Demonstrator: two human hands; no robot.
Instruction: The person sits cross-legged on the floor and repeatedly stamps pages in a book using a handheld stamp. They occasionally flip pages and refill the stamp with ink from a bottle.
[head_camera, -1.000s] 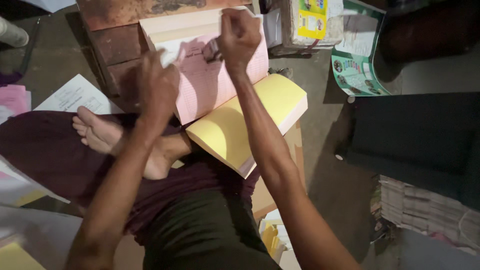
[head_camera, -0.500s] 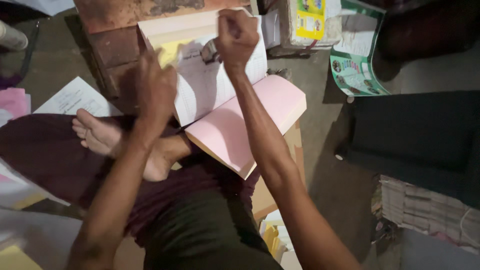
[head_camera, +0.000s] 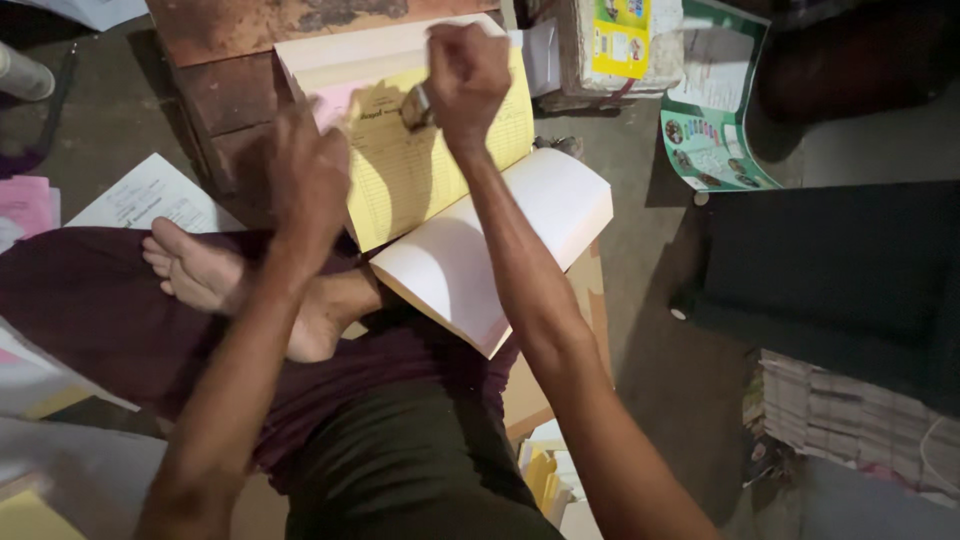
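Observation:
A pad of forms lies open on a low reddish wooden block (head_camera: 230, 90) in front of my crossed legs. Its top sheet is a yellow printed form (head_camera: 420, 170). A white leaf (head_camera: 480, 255) hangs turned over toward me. My right hand (head_camera: 465, 75) is a fist, shut on a small metal stamp (head_camera: 415, 106) pressed to the upper part of the yellow form. My left hand (head_camera: 305, 175) rests at the pad's left edge by a pink sheet corner (head_camera: 335, 100). Its back faces me and its fingertips are hidden.
My bare foot (head_camera: 200, 270) lies left of the pad. Loose printed sheet (head_camera: 150, 195) and pink papers (head_camera: 25, 205) at left. A carton with a yellow label (head_camera: 610, 40), a green leaflet (head_camera: 715, 120), a dark case (head_camera: 840, 270) and stacked paper bundles (head_camera: 860, 420) at right.
Leaves have been turned toward me: a pink sheet was on top, then a white one, now the yellow one. My right hand has stayed at the top of the pad with the stamp.

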